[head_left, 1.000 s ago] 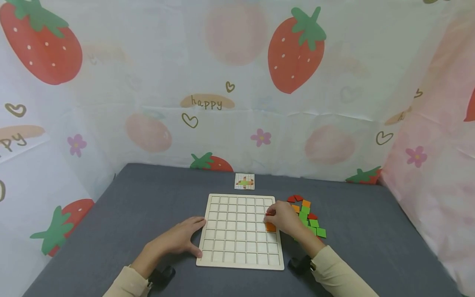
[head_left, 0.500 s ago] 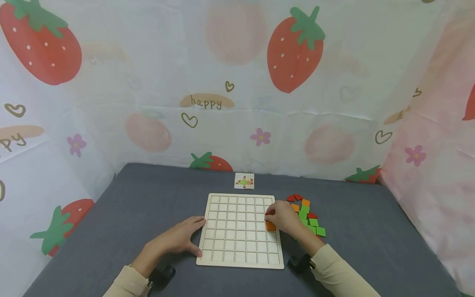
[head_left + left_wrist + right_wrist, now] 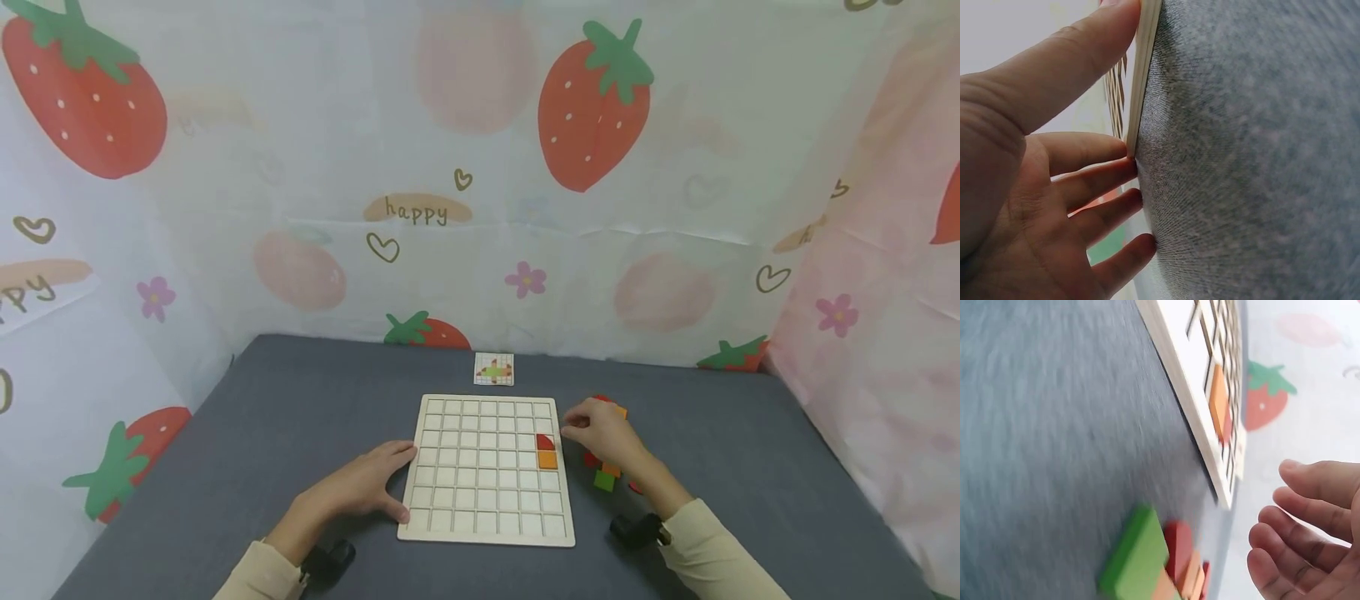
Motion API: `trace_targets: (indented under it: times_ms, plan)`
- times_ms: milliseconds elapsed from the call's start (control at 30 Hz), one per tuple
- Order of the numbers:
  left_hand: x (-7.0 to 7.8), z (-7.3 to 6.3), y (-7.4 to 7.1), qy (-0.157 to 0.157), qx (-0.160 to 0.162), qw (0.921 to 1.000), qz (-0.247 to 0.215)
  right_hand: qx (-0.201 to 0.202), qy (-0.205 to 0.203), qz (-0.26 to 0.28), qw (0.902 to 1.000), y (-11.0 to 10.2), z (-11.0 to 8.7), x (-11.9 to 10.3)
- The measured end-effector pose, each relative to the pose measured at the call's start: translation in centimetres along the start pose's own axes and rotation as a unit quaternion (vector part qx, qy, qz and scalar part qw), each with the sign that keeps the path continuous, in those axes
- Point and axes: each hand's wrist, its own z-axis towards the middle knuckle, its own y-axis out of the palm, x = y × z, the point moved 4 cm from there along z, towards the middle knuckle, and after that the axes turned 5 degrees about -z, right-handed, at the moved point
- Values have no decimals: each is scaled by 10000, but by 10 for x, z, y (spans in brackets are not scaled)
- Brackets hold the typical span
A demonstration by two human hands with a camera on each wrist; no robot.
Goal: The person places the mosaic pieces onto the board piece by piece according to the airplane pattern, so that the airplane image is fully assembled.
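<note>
Red rounded piece [image 3: 545,442] and orange square [image 3: 547,460] sat in adjoining rightmost-column cells of a wooden grid board [image 3: 487,478]. Left hand [image 3: 367,478], spread, touched the board's left edge; right hand [image 3: 603,433], slack and empty, hung near loose coloured pieces [image 3: 604,481] beside the board. Grey bench [image 3: 315,392] lay beneath.

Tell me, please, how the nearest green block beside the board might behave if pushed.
The green block probably won't roll, as it is flat and straight-edged. It looks stiff, its sides showing no bend. Pushed toward the orange piece beside it, it would likely nudge that too.
</note>
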Motion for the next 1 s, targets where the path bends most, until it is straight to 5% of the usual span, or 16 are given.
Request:
trace_targets:
  times_ms: [600, 1000]
  plan:
    - [1, -1, 0, -124, -34, 9999, -97, -59, 585, -208, 9981, -31, -13, 59]
    - [1, -2, 0, -131, -72, 9997, -175, -241, 671, -575, 9958, -32, -16, 73]
